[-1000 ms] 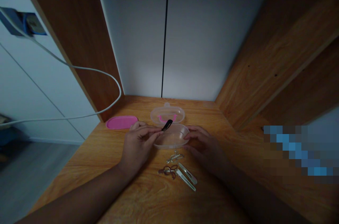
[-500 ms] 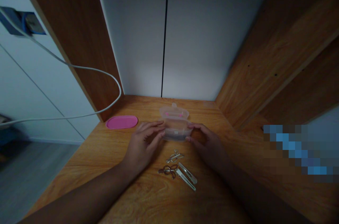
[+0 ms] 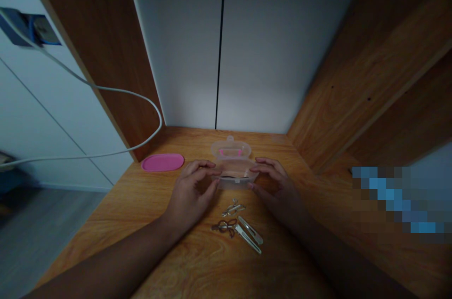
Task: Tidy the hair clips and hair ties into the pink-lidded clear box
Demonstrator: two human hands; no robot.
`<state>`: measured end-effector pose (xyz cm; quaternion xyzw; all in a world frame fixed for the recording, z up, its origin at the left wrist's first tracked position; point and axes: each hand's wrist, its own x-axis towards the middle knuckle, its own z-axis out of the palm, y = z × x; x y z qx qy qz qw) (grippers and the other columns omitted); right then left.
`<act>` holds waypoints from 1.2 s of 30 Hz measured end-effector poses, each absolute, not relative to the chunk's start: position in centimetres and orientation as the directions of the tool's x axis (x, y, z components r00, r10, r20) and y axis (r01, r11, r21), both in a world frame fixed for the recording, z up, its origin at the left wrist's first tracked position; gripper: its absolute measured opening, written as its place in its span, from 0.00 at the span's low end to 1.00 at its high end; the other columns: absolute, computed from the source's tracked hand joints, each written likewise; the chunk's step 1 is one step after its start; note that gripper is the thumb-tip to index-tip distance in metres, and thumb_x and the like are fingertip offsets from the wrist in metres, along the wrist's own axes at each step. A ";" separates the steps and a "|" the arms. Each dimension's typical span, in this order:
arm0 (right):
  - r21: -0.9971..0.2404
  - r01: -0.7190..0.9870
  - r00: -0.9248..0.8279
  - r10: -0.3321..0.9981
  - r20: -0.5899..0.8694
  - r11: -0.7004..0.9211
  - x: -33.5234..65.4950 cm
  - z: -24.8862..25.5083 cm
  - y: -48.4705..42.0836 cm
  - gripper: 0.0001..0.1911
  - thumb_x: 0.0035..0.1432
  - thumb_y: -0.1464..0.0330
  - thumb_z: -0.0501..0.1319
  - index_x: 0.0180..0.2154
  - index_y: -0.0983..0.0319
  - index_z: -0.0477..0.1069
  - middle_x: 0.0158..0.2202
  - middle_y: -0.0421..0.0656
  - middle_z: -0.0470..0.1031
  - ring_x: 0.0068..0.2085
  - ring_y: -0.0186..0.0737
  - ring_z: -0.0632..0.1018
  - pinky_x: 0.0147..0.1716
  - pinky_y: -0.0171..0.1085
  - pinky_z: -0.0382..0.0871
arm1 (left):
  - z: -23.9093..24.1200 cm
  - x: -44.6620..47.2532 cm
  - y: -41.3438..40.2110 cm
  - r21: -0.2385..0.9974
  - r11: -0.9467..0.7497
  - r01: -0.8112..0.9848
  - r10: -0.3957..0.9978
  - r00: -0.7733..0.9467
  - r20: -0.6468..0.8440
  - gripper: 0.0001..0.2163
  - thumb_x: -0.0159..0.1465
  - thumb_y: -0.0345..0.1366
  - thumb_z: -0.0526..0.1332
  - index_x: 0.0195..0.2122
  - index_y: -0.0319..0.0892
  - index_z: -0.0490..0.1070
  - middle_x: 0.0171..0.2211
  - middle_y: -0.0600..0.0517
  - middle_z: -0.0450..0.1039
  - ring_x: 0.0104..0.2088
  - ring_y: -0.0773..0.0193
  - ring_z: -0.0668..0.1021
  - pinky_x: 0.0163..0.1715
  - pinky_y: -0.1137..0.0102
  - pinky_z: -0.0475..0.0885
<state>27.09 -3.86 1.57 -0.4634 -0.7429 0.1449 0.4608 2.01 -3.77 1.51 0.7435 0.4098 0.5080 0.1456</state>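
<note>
A small clear plastic box [image 3: 233, 167] with a hinged lid and pink trim stands on the wooden desk [image 3: 197, 261], tilted toward me. A dark clip shows through its front wall. My left hand [image 3: 192, 190] grips the box's left end with curled fingers. My right hand [image 3: 273, 186] holds its right end the same way. Several metal hair clips [image 3: 237, 226] lie loose on the desk just in front of the box, between my wrists.
A pink oval lid [image 3: 163, 162] lies at the desk's back left. A white cable [image 3: 106, 89] hangs from a blue plug on the left wall. Wooden side panels and a white back wall close in the desk. A blurred blue patch sits at right.
A second ago my left hand held a dark clip over the open box. The clip now lies inside, and both hands have taken the box by its ends and tipped it up.
</note>
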 end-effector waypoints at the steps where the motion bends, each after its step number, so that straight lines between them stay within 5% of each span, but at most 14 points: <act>1: -0.645 0.553 -0.147 0.824 0.547 0.527 27.0 1.6 -3.9 0.11 0.57 0.65 0.69 0.43 0.55 0.76 0.54 0.47 0.69 0.58 0.49 0.72 0.58 0.50 0.67 | 1.5 2.0 -3.7 0.630 -0.622 0.465 0.756 0.147 0.638 0.07 0.62 0.27 0.63 0.39 0.44 0.78 0.44 0.47 0.74 0.47 0.56 0.77 0.48 0.58 0.73; 9: -0.576 0.569 -0.135 0.757 0.639 0.587 26.9 2.3 -4.5 0.09 0.57 0.67 0.68 0.42 0.55 0.76 0.53 0.47 0.69 0.54 0.48 0.73 0.53 0.49 0.69 | 2.4 1.9 -4.9 0.476 -0.737 0.480 0.627 0.220 0.748 0.12 0.63 0.26 0.61 0.48 0.42 0.73 0.45 0.45 0.71 0.47 0.57 0.74 0.46 0.60 0.72; 14: -0.432 0.462 -0.308 0.597 0.741 0.775 27.1 3.8 -6.0 0.04 0.58 0.73 0.62 0.36 0.58 0.71 0.33 0.41 0.70 0.36 0.40 0.73 0.37 0.41 0.66 | 3.0 2.2 -6.1 0.244 -0.918 0.314 0.392 0.613 0.686 0.09 0.63 0.30 0.61 0.45 0.42 0.73 0.38 0.48 0.73 0.37 0.59 0.74 0.37 0.63 0.71; 19: -0.338 0.442 -0.704 0.555 0.443 0.831 26.5 4.2 -7.2 0.11 0.58 0.66 0.60 0.24 0.60 0.65 0.20 0.37 0.67 0.24 0.35 0.66 0.27 0.37 0.54 | 2.2 2.9 -6.4 0.244 -0.945 0.220 0.316 0.811 0.493 0.10 0.64 0.41 0.62 0.41 0.41 0.74 0.40 0.46 0.75 0.38 0.57 0.76 0.38 0.63 0.72; 25: -0.328 0.653 -0.699 0.710 0.087 0.683 26.1 4.7 -7.3 0.14 0.54 0.61 0.62 0.22 0.60 0.66 0.20 0.38 0.70 0.22 0.33 0.64 0.26 0.36 0.51 | 2.1 3.1 -6.5 0.223 -0.940 0.258 0.336 0.818 0.467 0.08 0.68 0.39 0.59 0.38 0.42 0.76 0.36 0.48 0.74 0.38 0.59 0.76 0.39 0.64 0.72; 36: -0.310 0.658 -0.707 0.705 0.061 0.687 26.4 4.8 -7.2 0.05 0.45 0.70 0.61 0.23 0.60 0.65 0.22 0.37 0.70 0.25 0.34 0.64 0.29 0.36 0.52 | 2.4 2.8 -6.0 0.230 -0.936 0.267 0.349 0.792 0.501 0.09 0.67 0.40 0.60 0.34 0.41 0.75 0.34 0.49 0.75 0.36 0.59 0.75 0.38 0.64 0.70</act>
